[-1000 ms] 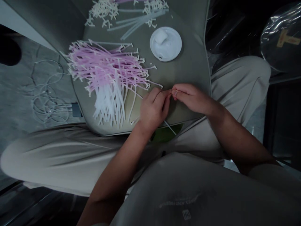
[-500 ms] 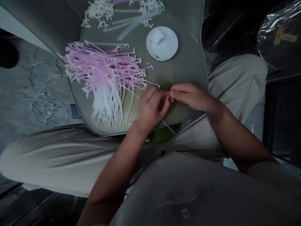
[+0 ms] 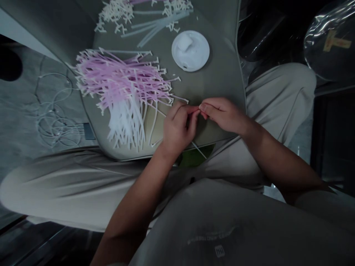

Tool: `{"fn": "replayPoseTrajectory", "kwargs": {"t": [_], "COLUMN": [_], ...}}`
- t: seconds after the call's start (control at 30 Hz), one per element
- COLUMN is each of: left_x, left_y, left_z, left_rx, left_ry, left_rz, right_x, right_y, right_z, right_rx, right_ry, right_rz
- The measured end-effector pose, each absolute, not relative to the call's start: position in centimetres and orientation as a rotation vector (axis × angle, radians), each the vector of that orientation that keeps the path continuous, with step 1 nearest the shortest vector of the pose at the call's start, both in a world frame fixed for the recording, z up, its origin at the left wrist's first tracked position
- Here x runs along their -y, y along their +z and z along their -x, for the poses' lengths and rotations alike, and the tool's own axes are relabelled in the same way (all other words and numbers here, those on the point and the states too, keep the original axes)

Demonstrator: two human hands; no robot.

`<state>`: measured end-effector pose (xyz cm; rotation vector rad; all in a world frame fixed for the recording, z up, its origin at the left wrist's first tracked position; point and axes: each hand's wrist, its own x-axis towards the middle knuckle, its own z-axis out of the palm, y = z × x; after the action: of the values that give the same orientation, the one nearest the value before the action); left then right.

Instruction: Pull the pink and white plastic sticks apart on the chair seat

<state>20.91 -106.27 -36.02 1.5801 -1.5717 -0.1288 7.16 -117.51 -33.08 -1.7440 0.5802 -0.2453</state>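
Observation:
My left hand is closed over the near part of the seat, its thumb and forefinger pinched together. From beneath it a thin white tube sticks out past the seat's front edge. Fingertip to fingertip with it, my right hand is also pinched shut; whatever lies between those fingertips is too small to make out. Left of my hands lies a heap of thin purple tubes with small white T-shaped ends. White tubes fan out from the heap toward me.
A round white dish holding a white lump stands on the grey seat. Farther back are small white connectors and loose translucent tubes. Coiled thin tubing lies on the floor at left.
My hands remain fingertip to fingertip. The left fingers and wrist have shifted slightly, and my right thumb has bent a little more. The heap and the dish stay in place.

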Motion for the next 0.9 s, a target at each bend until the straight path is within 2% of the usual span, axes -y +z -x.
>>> {"fn": "replayPoseTrajectory", "kwargs": {"t": [0.9], "left_x": [107.0], "left_y": [-35.4], "left_z": [-20.8], "left_rx": [1.327], "left_ry": [-0.323], "left_rz": [-1.681], "right_x": [117.8], "right_y": [-34.1], "right_z": [-7.3], "right_rx": [-0.644], "right_ry": [-0.326], "right_rz": [1.643]}}
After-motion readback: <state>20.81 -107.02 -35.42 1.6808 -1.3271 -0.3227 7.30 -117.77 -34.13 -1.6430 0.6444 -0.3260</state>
